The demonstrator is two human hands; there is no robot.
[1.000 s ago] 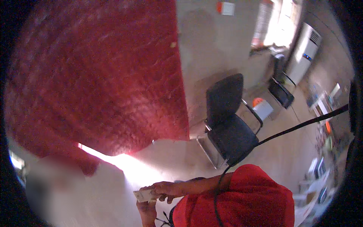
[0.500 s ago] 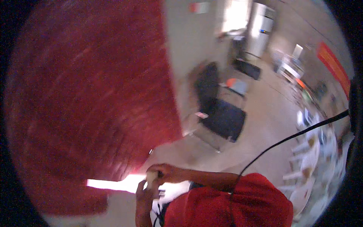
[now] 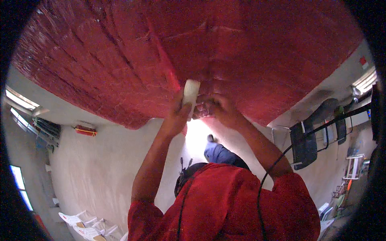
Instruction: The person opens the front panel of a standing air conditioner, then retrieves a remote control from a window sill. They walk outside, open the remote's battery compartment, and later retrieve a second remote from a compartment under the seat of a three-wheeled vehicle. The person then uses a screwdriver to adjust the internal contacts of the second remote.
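Note:
A large creased red cloth [image 3: 249,52] spreads across the upper view, its lower edge reaching my hands. My left hand [image 3: 177,114] is closed round an off-white, narrow, blunt-ended thing [image 3: 191,92], perhaps a roll of tape seen edge-on. Just to its right, my right hand [image 3: 223,108] has its fingers bent and pinched at the crumpled edge of the cloth. Its fingertips are partly lost in shadow. The two hands are close together, below a long fold in the cloth.
Black chairs [image 3: 303,144] stand at the right, near a white frame [image 3: 354,166]. A red case [image 3: 85,130] lies on the floor at the left. White chairs [image 3: 86,227] are at the lower left. A black cable [image 3: 267,170] runs past my right arm.
My view has swung round to the right-facing cloth, which now fills the top. My hands, earlier together on the pale thing, are apart: the left keeps it, the right is at the cloth.

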